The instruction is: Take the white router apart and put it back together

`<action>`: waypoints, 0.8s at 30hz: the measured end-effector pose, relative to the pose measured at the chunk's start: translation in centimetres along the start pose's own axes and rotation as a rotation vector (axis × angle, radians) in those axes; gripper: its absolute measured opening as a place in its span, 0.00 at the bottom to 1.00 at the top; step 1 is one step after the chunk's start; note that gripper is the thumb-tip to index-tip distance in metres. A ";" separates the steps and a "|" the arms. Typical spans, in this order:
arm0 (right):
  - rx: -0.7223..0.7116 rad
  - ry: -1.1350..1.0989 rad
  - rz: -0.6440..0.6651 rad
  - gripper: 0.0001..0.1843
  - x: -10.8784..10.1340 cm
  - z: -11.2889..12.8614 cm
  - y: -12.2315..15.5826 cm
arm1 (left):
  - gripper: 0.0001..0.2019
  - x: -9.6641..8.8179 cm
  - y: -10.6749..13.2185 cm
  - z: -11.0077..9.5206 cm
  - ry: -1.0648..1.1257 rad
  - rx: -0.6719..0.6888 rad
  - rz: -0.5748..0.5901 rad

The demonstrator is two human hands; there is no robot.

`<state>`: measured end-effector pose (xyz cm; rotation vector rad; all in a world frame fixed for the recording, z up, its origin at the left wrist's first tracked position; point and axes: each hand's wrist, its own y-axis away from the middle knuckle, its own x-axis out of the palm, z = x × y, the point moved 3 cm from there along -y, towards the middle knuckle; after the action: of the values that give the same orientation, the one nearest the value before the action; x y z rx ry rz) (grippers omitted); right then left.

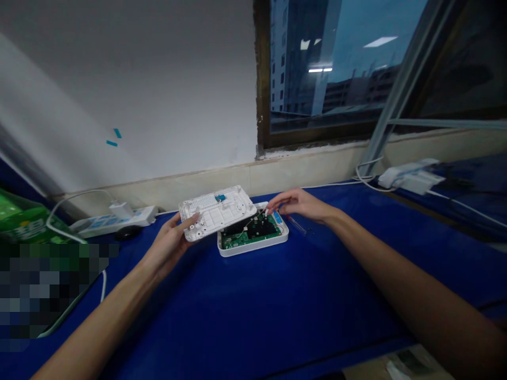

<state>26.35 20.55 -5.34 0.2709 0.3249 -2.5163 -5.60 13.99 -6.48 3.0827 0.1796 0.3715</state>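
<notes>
A white plastic device lies open on the blue table. Its bottom shell (253, 248) rests flat and holds a green circuit board (241, 239) with a black part on it. My left hand (172, 240) grips the lifted white cover (216, 211) by its left edge and holds it tilted above the shell. My right hand (299, 204) is at the shell's far right corner, fingers pinched together on thin wires or a small part there; what they hold is too small to make out.
A white power strip (114, 220) with a plugged adapter lies at the back left by the wall. Another white strip and cables (407, 177) sit at the back right under the window. A green box (24, 221) stands far left. A thin clear tool (296, 225) lies right of the shell.
</notes>
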 end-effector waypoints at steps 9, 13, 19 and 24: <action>-0.123 0.255 -0.310 0.07 0.0 -1.5 -0.1 | 0.19 0.1 0.1 0.8 0.058 -0.050 -0.025; -0.142 0.319 -0.321 0.11 0.4 -1.5 -0.2 | 0.20 0.3 0.1 1.2 0.079 -0.050 0.021; -0.218 0.338 -0.347 0.16 1.6 -0.4 -0.2 | 0.19 0.2 0.0 1.5 0.067 0.012 0.142; -0.139 0.256 -0.316 0.20 2.0 -0.5 -0.4 | 0.24 0.0 0.1 1.0 0.046 0.066 0.173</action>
<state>24.53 19.94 -6.26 0.5237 0.6897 -2.7531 -5.39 13.85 -7.43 3.1661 -0.0759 0.4521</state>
